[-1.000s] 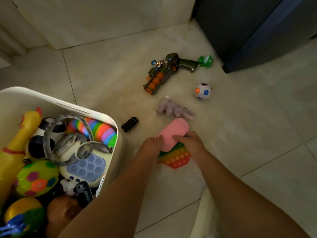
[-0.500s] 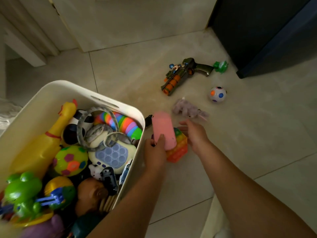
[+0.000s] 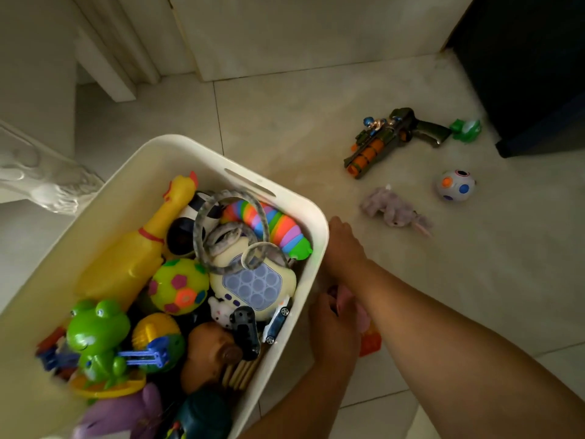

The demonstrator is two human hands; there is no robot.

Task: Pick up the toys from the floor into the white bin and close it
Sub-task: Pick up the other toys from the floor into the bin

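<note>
White bin at lower left, lid off, packed with toys: yellow rubber chicken, green frog, spotted yellow-green ball, rainbow slug, grey rubber snake coiled over a pale push-button game.

Both hands low, just outside the bin's right wall. Left hand curled around a pink toy — only a sliver of pink shows between the two arms. An orange-red edge of the rainbow pop pad shows below the right forearm; who holds it, cannot tell. Right hand lies beside the bin's corner, back of the hand toward the camera, fingers pointing away — whether they grip anything cannot be told.

On the tiled floor, well apart from the bin: toy gun with orange barrel, small green toy touching its grip, white ball with coloured dots, grey-purple plush animal nearest the right hand.
</note>
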